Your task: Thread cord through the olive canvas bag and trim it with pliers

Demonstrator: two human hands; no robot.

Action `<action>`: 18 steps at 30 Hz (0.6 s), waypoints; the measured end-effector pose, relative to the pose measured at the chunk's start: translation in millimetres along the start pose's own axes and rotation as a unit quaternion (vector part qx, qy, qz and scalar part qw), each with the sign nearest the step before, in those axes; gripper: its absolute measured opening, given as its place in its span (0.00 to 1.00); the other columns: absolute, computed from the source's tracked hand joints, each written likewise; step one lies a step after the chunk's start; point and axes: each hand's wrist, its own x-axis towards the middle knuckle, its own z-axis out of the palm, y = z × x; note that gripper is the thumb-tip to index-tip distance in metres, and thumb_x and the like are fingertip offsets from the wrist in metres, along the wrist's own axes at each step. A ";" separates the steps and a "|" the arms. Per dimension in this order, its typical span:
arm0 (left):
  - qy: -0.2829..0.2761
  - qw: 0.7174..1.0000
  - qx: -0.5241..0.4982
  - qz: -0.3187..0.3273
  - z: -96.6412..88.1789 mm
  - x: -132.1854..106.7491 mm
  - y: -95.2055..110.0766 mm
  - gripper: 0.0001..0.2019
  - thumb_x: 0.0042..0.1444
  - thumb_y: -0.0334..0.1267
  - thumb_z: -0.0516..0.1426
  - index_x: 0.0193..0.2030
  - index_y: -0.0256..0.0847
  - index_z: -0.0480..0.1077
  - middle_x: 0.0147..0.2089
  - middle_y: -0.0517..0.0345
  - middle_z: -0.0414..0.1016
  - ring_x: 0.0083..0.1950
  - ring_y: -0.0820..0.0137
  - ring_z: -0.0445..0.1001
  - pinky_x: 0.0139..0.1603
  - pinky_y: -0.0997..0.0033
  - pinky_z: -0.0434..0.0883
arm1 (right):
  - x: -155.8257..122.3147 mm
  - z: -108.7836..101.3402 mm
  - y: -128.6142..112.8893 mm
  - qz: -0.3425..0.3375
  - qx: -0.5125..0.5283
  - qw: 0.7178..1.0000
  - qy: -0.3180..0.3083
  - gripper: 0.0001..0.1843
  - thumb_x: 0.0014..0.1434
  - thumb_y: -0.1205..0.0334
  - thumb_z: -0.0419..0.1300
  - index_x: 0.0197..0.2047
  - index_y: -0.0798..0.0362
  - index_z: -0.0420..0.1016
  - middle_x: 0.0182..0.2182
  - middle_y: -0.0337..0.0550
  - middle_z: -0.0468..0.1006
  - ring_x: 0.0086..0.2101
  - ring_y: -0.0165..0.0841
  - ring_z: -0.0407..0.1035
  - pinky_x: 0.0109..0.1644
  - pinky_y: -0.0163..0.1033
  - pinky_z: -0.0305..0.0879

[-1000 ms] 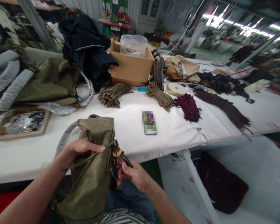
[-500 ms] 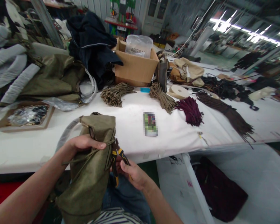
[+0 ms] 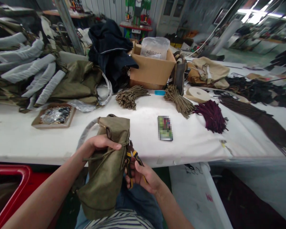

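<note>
An olive-green bag hangs over the table's front edge, and my left hand is closed on its upper part. My left thumb presses along a thin olive cord that crosses the bag. In my right hand are pliers with black and yellow handles spread apart. Their jaws point up at the bag's right edge, by the end of the cord; whether they grip anything there is too small to tell. A wrapped handle curves out behind the bag onto the table.
On the white table lie a phone-like object, bundles of olive cords and maroon cords, and a tray of small parts. A cardboard box stands behind. Below are a white bin and a red container.
My view has turned left, so everything sits farther right in the picture and more of the red container shows. Both hands keep their hold on the bag and the pliers.
</note>
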 end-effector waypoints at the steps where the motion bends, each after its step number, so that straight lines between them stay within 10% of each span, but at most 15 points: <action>1: -0.004 1.000 0.001 -0.014 -1.1 0.8 -0.7 0.30 0.50 0.56 0.78 0.55 0.41 0.87 0.53 0.43 0.94 0.54 0.39 0.91 0.60 0.42 0.85 | 0.1 0.3 0.4 -0.002 0.002 1.000 0.000 0.31 0.70 0.37 0.76 0.62 0.50 0.77 0.46 0.44 0.84 0.38 0.36 0.83 0.41 0.43 0.85; 18: -0.002 0.999 -0.007 -0.038 3.0 -2.2 2.6 0.28 0.49 0.59 0.79 0.51 0.45 0.87 0.52 0.51 0.94 0.56 0.41 0.91 0.62 0.44 0.85 | -0.1 8.2 0.6 -0.012 0.002 1.000 -0.006 0.32 0.71 0.35 0.73 0.62 0.51 0.76 0.44 0.45 0.84 0.35 0.35 0.78 0.39 0.42 0.79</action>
